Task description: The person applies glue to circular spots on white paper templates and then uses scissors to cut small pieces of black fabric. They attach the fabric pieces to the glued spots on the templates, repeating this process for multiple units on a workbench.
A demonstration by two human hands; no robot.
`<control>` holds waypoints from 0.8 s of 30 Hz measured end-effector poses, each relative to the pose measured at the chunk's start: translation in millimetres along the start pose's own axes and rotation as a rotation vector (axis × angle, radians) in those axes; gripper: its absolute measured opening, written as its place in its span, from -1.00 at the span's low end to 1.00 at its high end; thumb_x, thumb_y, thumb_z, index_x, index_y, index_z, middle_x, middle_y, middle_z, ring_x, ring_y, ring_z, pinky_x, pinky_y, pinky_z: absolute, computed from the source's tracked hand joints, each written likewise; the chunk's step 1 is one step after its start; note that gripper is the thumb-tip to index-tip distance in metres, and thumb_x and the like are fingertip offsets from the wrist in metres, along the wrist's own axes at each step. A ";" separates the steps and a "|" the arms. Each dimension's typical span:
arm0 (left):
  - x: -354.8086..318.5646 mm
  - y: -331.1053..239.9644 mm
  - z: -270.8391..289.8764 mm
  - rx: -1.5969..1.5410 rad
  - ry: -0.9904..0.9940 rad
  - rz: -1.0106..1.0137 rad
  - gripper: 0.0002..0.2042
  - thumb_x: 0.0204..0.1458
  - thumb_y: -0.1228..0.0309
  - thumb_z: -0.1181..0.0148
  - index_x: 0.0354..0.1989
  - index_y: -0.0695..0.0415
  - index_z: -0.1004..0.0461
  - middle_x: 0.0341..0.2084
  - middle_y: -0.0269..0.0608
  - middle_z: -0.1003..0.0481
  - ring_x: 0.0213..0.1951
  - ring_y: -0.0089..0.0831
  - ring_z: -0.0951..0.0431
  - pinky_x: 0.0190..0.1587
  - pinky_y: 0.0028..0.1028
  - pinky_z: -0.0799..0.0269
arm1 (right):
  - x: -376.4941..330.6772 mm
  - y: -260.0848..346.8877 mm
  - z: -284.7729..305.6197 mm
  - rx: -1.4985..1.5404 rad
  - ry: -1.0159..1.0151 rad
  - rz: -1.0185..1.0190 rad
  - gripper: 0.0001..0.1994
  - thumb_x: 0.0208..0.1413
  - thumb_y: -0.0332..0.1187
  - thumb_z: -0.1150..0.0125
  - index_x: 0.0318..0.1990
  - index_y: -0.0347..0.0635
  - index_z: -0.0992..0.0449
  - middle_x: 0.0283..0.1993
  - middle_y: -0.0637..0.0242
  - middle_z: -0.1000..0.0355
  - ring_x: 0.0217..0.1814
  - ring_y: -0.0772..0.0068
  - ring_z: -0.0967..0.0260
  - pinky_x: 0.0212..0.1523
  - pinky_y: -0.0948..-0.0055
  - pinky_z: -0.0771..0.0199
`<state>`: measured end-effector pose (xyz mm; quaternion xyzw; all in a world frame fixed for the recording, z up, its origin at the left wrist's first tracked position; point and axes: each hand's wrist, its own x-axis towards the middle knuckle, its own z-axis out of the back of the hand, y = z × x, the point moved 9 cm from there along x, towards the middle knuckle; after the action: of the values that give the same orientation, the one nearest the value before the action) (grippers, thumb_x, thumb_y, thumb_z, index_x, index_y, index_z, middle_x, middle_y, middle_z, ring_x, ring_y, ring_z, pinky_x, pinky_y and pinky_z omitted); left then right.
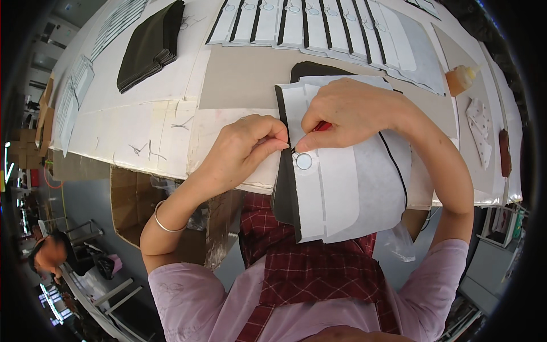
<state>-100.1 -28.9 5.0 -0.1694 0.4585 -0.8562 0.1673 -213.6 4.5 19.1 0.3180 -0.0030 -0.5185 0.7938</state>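
Head view: left hand (242, 149) pinched the white pattern piece (336, 188); right hand (347, 111) gripped a red tool (322, 126), seemingly marking beside its round hole (303, 162); steadiness needed.

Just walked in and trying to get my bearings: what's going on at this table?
A person is working on a white pattern piece laid over dark fabric at the near edge of the table. The left hand pinches at the fabric edge, while the right hand holds a red-handled tool down by a small round ring on the piece. Farther back lie a row of similar white pieces, a stack of dark fabric and an orange squeeze bottle.
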 end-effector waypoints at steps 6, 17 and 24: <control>1.0 0.3 -0.1 0.007 -0.004 0.001 -0.92 0.14 0.53 -0.25 -0.25 0.24 -0.51 -0.42 -0.11 -0.52 -0.36 -0.21 -0.53 -0.25 -0.34 -0.44 | 4.9 -4.7 -3.2 0.024 0.032 -0.002 -0.46 0.17 -0.03 -0.23 -0.66 -0.31 -0.33 -0.73 0.12 -0.07 -0.64 0.10 -0.01 -0.53 0.16 -0.04; -2.4 6.0 4.3 -0.033 -0.006 0.087 -0.92 0.16 0.55 -0.26 -0.24 0.26 -0.49 -0.36 -0.18 -0.53 -0.31 -0.40 -0.54 -0.21 -0.44 -0.47 | 9.6 -3.0 -1.6 0.067 0.025 0.037 -0.47 0.19 -0.05 -0.22 -0.63 -0.32 -0.32 -0.71 0.15 -0.04 -0.65 0.20 0.03 -0.54 0.20 -0.04; -88.2 -56.4 90.1 1.351 -0.657 -0.031 -0.85 0.06 0.56 -0.32 -0.19 0.22 -0.54 -0.24 -0.11 -0.57 -0.28 -0.22 -0.58 -0.24 -0.36 -0.50 | -110.2 -56.9 28.5 0.118 -0.502 -0.296 -0.49 0.06 0.02 -0.40 -0.55 -0.24 -0.35 -0.67 0.31 -0.10 -0.62 0.37 -0.01 -0.52 0.38 -0.11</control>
<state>10.6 -26.1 87.5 -0.2832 -0.2425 -0.8589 0.3512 -320.8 66.3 48.7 0.2223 -0.1831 -0.6900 0.6641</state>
